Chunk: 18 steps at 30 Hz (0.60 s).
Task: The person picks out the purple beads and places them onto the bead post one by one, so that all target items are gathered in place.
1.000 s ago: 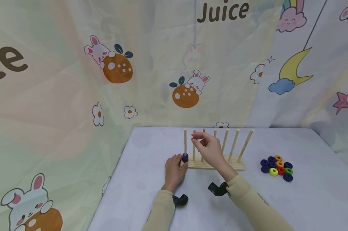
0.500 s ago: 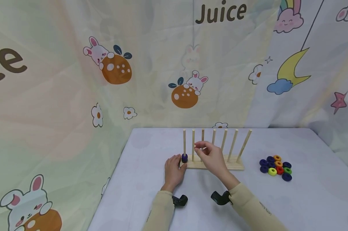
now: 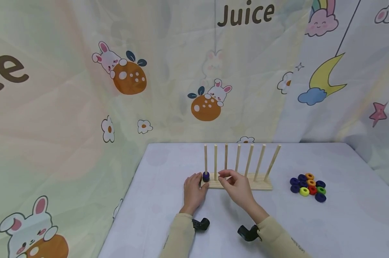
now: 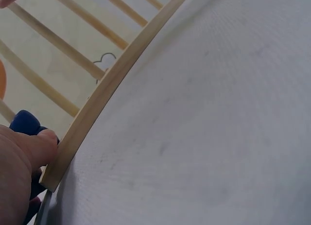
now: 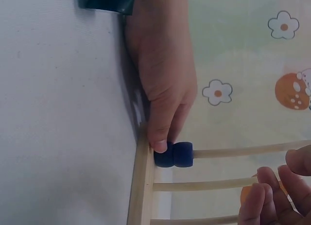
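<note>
A wooden peg stand (image 3: 260, 185) with a row of upright pegs is on the table. Two blue rings (image 5: 174, 154) sit stacked low on its leftmost peg. My left hand (image 3: 194, 191) grips that end of the base, thumb (image 4: 41, 147) on the front side beside the rings and fingers behind, partly hidden. The right hand (image 3: 239, 188) hovers before the stand near the second and third pegs, its fingers loosely bent. A gap shows between thumb and fingertips (image 5: 265, 200), and I see nothing held there.
To the right of the stand lies a cluster of loose rings in blue, orange, red, green and yellow (image 3: 304, 191). A black wrist camera (image 3: 248, 233) sticks out from each sleeve. Behind the table (image 3: 349, 222) hangs a printed cloth (image 3: 168, 71).
My right hand has moved down along the pegs toward the base and slightly to the right. The left hand stays on the stand's end. The head view has shifted a little.
</note>
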Available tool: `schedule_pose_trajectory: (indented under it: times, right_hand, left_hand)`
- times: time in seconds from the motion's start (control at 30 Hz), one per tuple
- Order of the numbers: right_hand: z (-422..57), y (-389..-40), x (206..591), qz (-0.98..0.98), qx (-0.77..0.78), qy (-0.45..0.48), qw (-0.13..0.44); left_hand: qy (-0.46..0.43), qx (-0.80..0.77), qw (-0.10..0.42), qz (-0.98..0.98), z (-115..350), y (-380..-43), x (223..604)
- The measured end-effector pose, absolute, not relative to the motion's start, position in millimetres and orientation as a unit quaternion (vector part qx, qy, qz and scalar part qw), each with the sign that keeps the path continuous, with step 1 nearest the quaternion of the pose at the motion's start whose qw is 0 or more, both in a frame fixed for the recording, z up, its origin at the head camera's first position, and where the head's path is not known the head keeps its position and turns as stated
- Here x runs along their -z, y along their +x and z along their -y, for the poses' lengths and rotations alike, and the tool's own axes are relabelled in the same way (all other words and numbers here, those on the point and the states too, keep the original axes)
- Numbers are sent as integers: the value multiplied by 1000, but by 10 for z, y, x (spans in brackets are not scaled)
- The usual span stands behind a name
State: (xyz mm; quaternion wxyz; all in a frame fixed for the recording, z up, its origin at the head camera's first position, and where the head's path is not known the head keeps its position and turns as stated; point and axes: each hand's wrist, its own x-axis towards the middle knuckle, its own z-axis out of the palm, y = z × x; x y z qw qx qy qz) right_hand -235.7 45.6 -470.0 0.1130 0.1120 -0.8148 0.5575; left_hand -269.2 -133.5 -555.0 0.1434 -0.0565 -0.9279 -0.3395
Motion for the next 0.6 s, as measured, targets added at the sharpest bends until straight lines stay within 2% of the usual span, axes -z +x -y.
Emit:
schedule_pose_trajectory:
  times: [0.6]
  right_hand:
    - [-605, -2247, 5087, 823, -549, 81, 122]
  left_hand:
    - [-63, 345, 149, 924, 1330, -2700, 5584]
